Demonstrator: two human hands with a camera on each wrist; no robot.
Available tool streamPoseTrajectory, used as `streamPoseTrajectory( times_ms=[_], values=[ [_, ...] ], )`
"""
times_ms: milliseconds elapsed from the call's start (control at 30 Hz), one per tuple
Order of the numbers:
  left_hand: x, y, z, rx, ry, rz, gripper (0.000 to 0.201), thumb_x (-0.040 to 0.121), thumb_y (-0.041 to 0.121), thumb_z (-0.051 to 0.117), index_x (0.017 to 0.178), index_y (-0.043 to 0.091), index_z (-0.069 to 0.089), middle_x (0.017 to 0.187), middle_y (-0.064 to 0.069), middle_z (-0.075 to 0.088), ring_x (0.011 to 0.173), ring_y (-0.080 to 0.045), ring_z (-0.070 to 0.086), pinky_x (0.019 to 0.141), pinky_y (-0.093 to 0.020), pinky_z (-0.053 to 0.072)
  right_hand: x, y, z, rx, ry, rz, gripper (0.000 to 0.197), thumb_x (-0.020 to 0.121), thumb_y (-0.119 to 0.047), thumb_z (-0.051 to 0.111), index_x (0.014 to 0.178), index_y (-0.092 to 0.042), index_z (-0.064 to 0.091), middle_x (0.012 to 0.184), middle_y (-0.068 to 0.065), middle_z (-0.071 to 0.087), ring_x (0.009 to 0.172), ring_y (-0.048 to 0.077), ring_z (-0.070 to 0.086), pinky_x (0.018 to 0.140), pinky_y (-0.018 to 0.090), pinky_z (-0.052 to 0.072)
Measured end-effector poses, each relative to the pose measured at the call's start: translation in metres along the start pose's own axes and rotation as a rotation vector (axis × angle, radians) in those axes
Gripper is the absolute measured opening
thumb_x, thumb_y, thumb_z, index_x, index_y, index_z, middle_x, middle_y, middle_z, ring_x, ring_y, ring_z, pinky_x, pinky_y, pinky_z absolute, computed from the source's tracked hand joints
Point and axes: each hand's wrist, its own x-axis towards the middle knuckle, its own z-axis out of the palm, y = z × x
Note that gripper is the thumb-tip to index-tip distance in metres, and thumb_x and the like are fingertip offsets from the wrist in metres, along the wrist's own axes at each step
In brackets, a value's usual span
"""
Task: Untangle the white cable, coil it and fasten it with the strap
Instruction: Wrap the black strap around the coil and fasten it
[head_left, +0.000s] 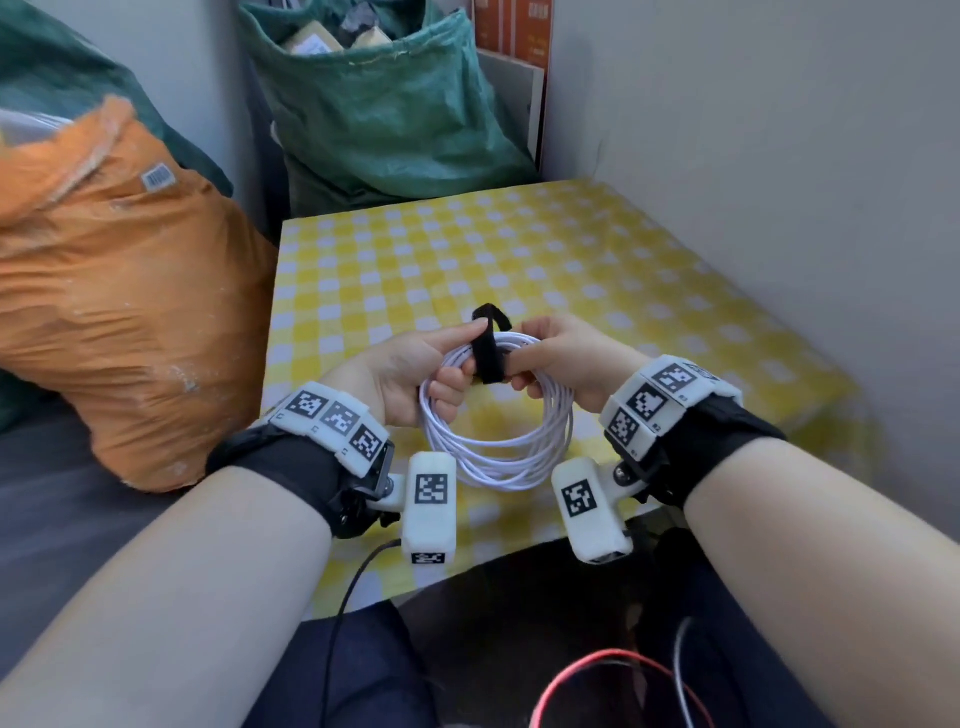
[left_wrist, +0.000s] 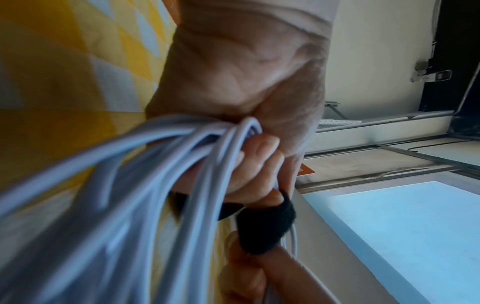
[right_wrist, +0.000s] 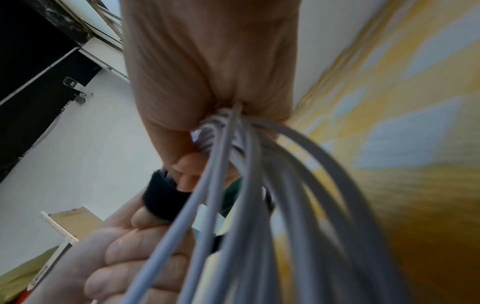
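Here, in the head view, one white cable (head_left: 496, 431) is seen already wound into a round coil of several turns, held upright in the air above the yellow checked surface (head_left: 519, 249), with its top arc gripped from both sides and the rest hanging toward the person. One black strap (head_left: 488, 353) is looped over that top arc, running across the turns, so that its long axis lies crosswise to the strands; a free end curls up behind the coil. The strap sits between the two hands, touching both: the left hand (head_left: 415, 374) has its lower fingers curled round the strands and its forefinger laid straight along the strap's left edge, while the right hand (head_left: 561, 364) is curled on the coil just to the strap's right and pinches the band. Neither hand is judged plainly nearer; the free end is judged to need pulling round and pressing down. One orange sack (head_left: 119, 291) and one green sack (head_left: 384, 104) stand beyond the surface. In the left wrist view, the fingers (left_wrist: 257, 162) are clamped on the bunched strands, with the strap just beyond the fingertips, against a finger of the other hand. In the right wrist view, the palm is closed on the strands and a fingertip (right_wrist: 189, 172) presses the strap's edge; the left hand's fingers lie below it.
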Motion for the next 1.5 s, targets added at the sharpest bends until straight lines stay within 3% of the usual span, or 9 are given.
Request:
streamPoseTrajectory(
  times_ms=[133,333,600,867,1067,1233,1300,1367,1500],
  values=[
    [0.009,-0.016,0.003,0.013,0.032,-0.015,0.048,0.09,0.051,0.047,0.06,0.013,0.042,0.037,0.008,0.029,0.028,-0.006,0.025,0.033,-0.015,0.024,0.0,0.017,0.004,-0.073,0.051,0.087,0.011,0.08,0.004,0.054,0.072,-0.004,0.056,0.053,0.008,0.048,0.038,0.012,0.041,0.038,0.02,0.035],
    [0.015,-0.021,0.004,0.064,0.065,-0.007,0.049,0.091,0.05,0.048,0.06,0.013,0.042,0.037,0.007,0.028,0.028,-0.006,0.023,0.034,-0.015,0.022,0.002,0.031,0.012,-0.095,0.102,0.112,0.009,0.083,0.002,0.051,0.079,-0.007,0.053,0.053,0.009,0.05,0.039,0.016,0.044,0.037,0.021,0.039],
    [0.016,-0.023,0.004,0.072,0.088,0.0,0.049,0.09,0.051,0.05,0.061,0.013,0.043,0.038,0.007,0.029,0.029,-0.006,0.024,0.036,-0.017,0.023,0.005,0.035,0.002,0.152,-0.09,0.187,0.021,0.087,0.009,0.046,0.091,0.002,0.066,0.07,0.014,0.071,0.051,0.014,0.066,0.053,0.021,0.057],
    [0.016,-0.025,0.004,0.117,0.054,0.036,0.048,0.089,0.052,0.049,0.062,0.012,0.044,0.04,0.007,0.027,0.031,-0.006,0.023,0.036,-0.018,0.023,0.001,0.034,-0.009,0.207,-0.314,0.153,0.021,0.093,0.001,0.047,0.103,-0.006,0.064,0.093,0.011,0.07,0.07,0.013,0.07,0.065,0.022,0.057],
    [0.014,-0.025,0.004,0.19,0.029,0.046,0.048,0.087,0.053,0.049,0.063,0.011,0.046,0.04,0.007,0.027,0.032,-0.006,0.023,0.039,-0.018,0.022,0.002,0.033,-0.007,0.122,-0.347,0.158,0.015,0.092,-0.008,0.055,0.102,-0.012,0.065,0.095,0.008,0.071,0.072,0.015,0.069,0.063,0.024,0.057],
    [0.016,-0.024,0.006,0.208,0.05,0.024,0.05,0.09,0.052,0.047,0.06,0.013,0.046,0.039,0.007,0.028,0.032,-0.007,0.023,0.037,-0.017,0.022,0.005,0.043,-0.011,0.36,-0.249,0.065,0.033,0.091,-0.017,0.057,0.122,-0.008,0.061,0.112,0.015,0.065,0.1,0.023,0.065,0.07,0.024,0.056],
    [0.016,-0.024,0.007,0.202,0.052,0.014,0.05,0.092,0.052,0.045,0.06,0.013,0.046,0.038,0.007,0.028,0.031,-0.006,0.023,0.036,-0.016,0.022,0.005,0.049,-0.012,0.579,-0.111,0.034,0.034,0.091,-0.017,0.056,0.122,-0.002,0.061,0.106,0.016,0.064,0.084,0.02,0.067,0.063,0.021,0.054],
    [0.017,-0.024,0.008,0.198,0.05,0.002,0.05,0.092,0.052,0.044,0.06,0.013,0.045,0.038,0.008,0.029,0.03,-0.006,0.023,0.035,-0.016,0.022,0.005,0.054,-0.014,0.658,0.004,0.007,0.023,0.093,-0.01,0.052,0.112,-0.007,0.065,0.095,0.007,0.069,0.063,0.012,0.062,0.051,0.017,0.046],
    [0.016,-0.023,0.01,0.192,0.06,-0.012,0.05,0.092,0.052,0.044,0.061,0.013,0.045,0.038,0.008,0.029,0.03,-0.006,0.023,0.035,-0.016,0.021,0.004,0.057,-0.011,0.661,0.035,-0.024,0.019,0.092,-0.002,0.05,0.091,-0.014,0.064,0.082,0.001,0.074,0.067,0.018,0.054,0.06,0.024,0.038]
  ],
)
